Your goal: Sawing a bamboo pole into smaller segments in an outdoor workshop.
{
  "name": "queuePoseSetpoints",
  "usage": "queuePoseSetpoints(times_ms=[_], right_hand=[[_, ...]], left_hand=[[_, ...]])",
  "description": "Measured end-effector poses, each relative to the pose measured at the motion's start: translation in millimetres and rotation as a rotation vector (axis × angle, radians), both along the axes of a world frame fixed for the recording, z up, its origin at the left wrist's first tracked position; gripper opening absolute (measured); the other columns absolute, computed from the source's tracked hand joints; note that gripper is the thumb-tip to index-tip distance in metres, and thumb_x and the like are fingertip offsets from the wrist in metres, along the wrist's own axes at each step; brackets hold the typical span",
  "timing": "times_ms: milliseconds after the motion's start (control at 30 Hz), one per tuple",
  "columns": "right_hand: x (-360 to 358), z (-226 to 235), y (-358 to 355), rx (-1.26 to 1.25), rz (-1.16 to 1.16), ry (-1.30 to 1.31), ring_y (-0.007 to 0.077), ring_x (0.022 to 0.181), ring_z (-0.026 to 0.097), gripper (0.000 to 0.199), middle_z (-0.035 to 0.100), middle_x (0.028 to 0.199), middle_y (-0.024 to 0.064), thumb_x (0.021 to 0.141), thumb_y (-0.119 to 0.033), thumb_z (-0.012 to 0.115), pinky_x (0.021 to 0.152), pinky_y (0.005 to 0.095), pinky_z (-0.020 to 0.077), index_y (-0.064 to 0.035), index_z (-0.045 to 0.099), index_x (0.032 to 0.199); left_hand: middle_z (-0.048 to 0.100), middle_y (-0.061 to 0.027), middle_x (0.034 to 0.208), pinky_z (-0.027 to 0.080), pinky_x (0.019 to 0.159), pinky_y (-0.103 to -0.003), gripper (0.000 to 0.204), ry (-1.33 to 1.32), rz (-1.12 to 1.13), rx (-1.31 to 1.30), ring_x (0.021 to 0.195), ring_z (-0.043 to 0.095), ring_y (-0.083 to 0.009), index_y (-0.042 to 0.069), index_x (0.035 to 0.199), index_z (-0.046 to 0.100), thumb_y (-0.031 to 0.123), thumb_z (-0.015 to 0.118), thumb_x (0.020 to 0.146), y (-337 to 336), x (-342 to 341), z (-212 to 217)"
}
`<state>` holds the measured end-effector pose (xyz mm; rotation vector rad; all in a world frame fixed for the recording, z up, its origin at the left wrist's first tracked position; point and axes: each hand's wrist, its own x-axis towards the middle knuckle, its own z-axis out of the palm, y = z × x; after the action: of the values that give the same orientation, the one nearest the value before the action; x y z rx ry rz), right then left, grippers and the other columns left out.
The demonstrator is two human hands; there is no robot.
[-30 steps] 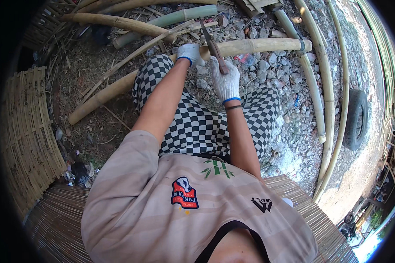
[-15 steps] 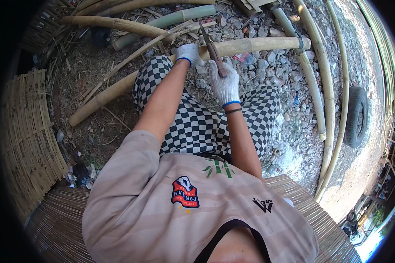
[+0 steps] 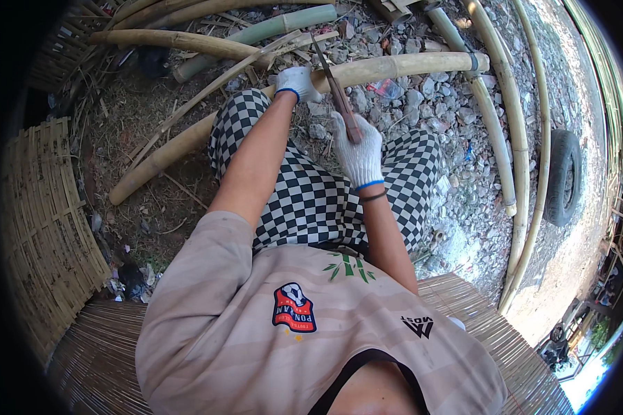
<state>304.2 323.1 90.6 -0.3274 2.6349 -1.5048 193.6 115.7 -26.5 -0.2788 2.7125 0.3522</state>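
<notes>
A thick, yellowish bamboo pole [image 3: 415, 65] crosses in front of me, from the lower left up to the right. My left hand [image 3: 296, 83], in a white knit glove with a blue cuff, is closed around the pole. In my right hand [image 3: 360, 151], gloved the same way, is the brown handle of a hand saw [image 3: 333, 81]. Its narrow, dark blade lies across the pole just right of my left hand, with the tip pointing away from me. The blade's edge against the bamboo is too small to make out.
More bamboo poles [image 3: 516, 145] lie on the right over stony rubble [image 3: 412, 104], and others [image 3: 180, 43] at the far left. A black tyre [image 3: 563, 178] is beyond the right-hand poles. Woven bamboo panels [image 3: 52, 221] stand at the left. A slatted bamboo surface [image 3: 97, 346] is beneath me.
My right hand has drawn the saw back toward me and slightly right across the pole. My left hand stays on the pole in nearly the same place.
</notes>
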Motion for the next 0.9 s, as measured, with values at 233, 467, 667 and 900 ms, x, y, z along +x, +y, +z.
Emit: queuePoseSetpoints(times_ms=[233,467,667,900], right_hand=[[41.6,24.2,24.6,-0.02,-0.018,-0.1,0.0266,0.061,0.059,0.026,0.064,0.073,0.0149,0.103,-0.024,0.067,0.06,0.0362,0.0481,0.0011,0.07,0.098],[11.6,1.0,14.7,-0.055,-0.026,-0.169,0.039,0.067,0.064,0.024,0.066,0.074,0.0183,0.099,-0.023,0.07,0.061,0.0398,0.051,-0.0008,0.067,0.091],[54.4,31.6,39.4,0.027,-0.035,-0.051,0.0299,0.061,0.062,0.022,0.063,0.07,0.0156,0.1,-0.022,0.07,0.059,0.0351,0.0498,-0.0014,0.069,0.093],[-13.0,-3.6,3.5,0.036,0.007,-0.026,0.0348,0.064,0.063,0.024,0.064,0.07,0.0181,0.099,-0.022,0.07,0.061,0.038,0.0497,-0.0011,0.067,0.087]], left_hand=[[0.073,-0.0172,0.122,0.057,0.098,-0.047,0.071,-0.031,0.036,-0.009,0.113,0.071,-0.0335,0.011,0.123,0.071,0.049,0.085,0.064,-2.8,2.2,20.9],[0.072,-0.017,0.123,0.056,0.098,-0.047,0.068,0.01,0.027,0.002,0.115,0.07,-0.0332,0.012,0.121,0.071,0.047,0.084,0.064,2.5,3.2,0.3],[0.072,-0.0178,0.124,0.057,0.097,-0.05,0.072,-0.039,0.028,-0.009,0.114,0.07,-0.0346,0.01,0.124,0.07,0.047,0.084,0.064,-1.8,0.0,23.6],[0.071,-0.0175,0.126,0.055,0.101,-0.045,0.072,-0.022,0.0,0.021,0.118,0.069,-0.0329,0.01,0.125,0.069,0.047,0.086,0.066,12.0,-1.4,9.7]])
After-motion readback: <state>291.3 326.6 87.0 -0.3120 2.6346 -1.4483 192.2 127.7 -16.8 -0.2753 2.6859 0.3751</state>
